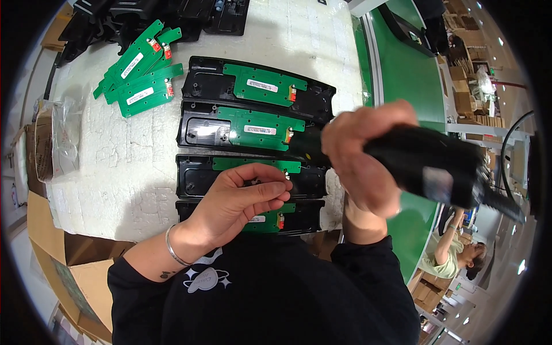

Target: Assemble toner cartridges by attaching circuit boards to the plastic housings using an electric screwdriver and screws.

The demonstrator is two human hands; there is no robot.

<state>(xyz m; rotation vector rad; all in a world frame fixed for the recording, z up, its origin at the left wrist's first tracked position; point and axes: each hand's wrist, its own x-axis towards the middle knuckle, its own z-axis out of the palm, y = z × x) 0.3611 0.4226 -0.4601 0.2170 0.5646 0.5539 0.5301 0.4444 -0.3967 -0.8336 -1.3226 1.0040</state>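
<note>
1. Loose green circuit boards [144, 95] overlap at upper left, label side up, perhaps left there to be within easy reach.
2. Four black plastic panels [315, 96] lie in a column at centre, hollow side up, each bearing a fitted board [259, 131]; the white foam surface [115, 181] probably cushions them.
3. The left hand [236, 192] is curled above the third panel, thumb pressed to forefinger. Small dark pieces [251, 182] seem tucked inside, perhaps screws; too small to tell.
4. The right hand [365, 158], blurred, is clenched around a black power screwdriver [428, 164], nose aimed left toward the second panel; whether its tip touches, I cannot tell.
5. Around, from the left: a clear plastic bag [66, 135], an open cardboard box [95, 287], black housings [138, 17], a green bench [417, 109], a seated co-worker [445, 261].
6. The left hand hides much of the third and fourth panels; the right hand and screwdriver cover the second's right end.
</note>
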